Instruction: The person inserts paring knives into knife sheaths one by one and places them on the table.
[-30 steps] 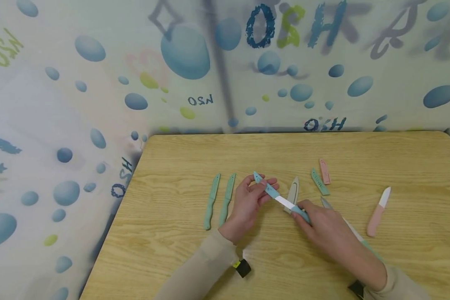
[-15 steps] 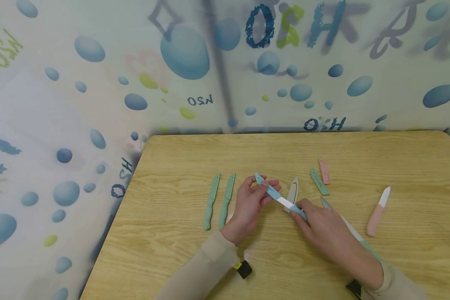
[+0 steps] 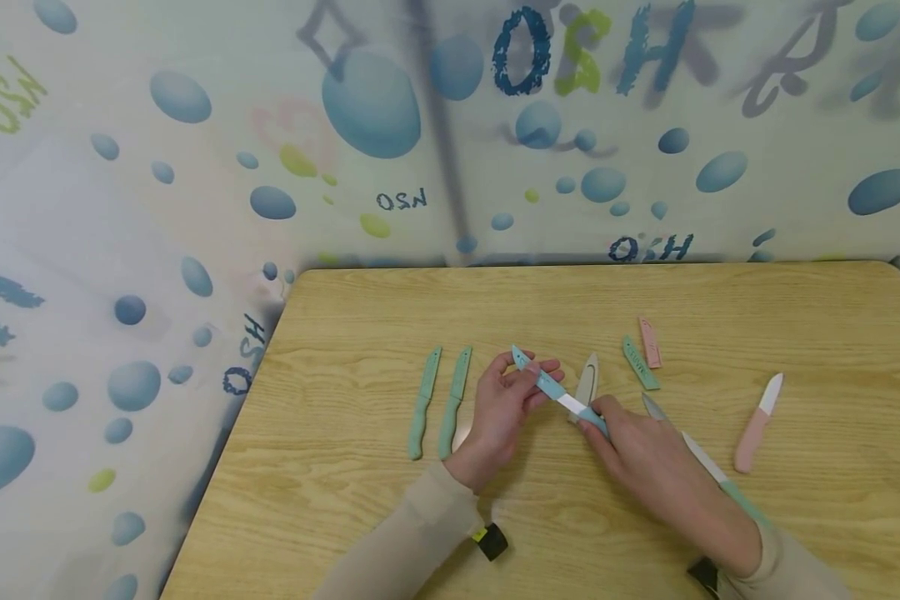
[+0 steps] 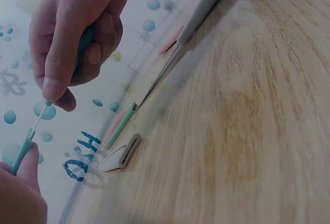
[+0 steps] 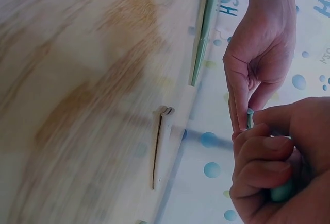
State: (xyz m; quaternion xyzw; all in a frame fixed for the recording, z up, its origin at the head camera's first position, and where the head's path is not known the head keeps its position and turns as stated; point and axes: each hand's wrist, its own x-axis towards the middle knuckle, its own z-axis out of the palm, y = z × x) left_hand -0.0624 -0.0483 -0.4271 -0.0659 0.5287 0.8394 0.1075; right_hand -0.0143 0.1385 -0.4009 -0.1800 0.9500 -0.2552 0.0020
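Observation:
My left hand (image 3: 498, 408) pinches a light blue blade sheath (image 3: 549, 386) between thumb and fingers. My right hand (image 3: 648, 450) grips the blue handle (image 3: 596, 421) of a small knife. Its white blade (image 3: 569, 403) runs into the sheath, with a short stretch bare between the two hands. In the left wrist view, the right fingers (image 4: 95, 54) curl round the handle, and the blade lines up with the sheath (image 4: 23, 154). Both hands are above the table. A beige sheath (image 3: 588, 379) lies just behind the right hand.
Two green sheathed knives (image 3: 424, 404) lie left of the hands. A green sheath (image 3: 640, 364) and a pink sheath (image 3: 649, 343) lie behind; a pink knife (image 3: 752, 437) sits at right. Under the right forearm lie a green-handled knife (image 3: 742, 502) and a grey blade tip (image 3: 652, 406).
The bare stretch of blade has shortened as the knife slides deeper into the blue sheath. My right hand has shifted slightly left, the left hand slightly right.

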